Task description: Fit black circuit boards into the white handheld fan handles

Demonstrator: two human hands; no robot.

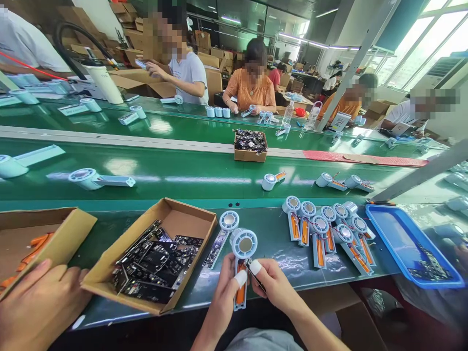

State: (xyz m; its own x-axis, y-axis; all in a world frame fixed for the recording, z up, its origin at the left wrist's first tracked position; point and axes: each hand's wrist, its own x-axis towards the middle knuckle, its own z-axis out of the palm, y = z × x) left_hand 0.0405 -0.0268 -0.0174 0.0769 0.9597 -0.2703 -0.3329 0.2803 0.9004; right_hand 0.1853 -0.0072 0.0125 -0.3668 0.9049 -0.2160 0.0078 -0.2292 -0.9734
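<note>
My left hand [224, 297] is closed round the handle of a pale blue fan shell [244, 244], which has a round head and an orange battery in its handle. A white finger cot covers the thumb. My right hand [275, 285], also with a finger cot, pinches a thin black circuit board [255, 276] against the shell's handle. Both hands are at the near table edge. A second shell [224, 230] with a board in it lies just beyond them.
A cardboard box [109, 263] of black circuit boards sits at my left. Several battery-fitted shells [325, 234] lie at right, beside a blue tray [387, 234]. Another person's hand [36, 304] rests by a box [69, 234] at far left. Co-workers sit across the green conveyor [183, 170].
</note>
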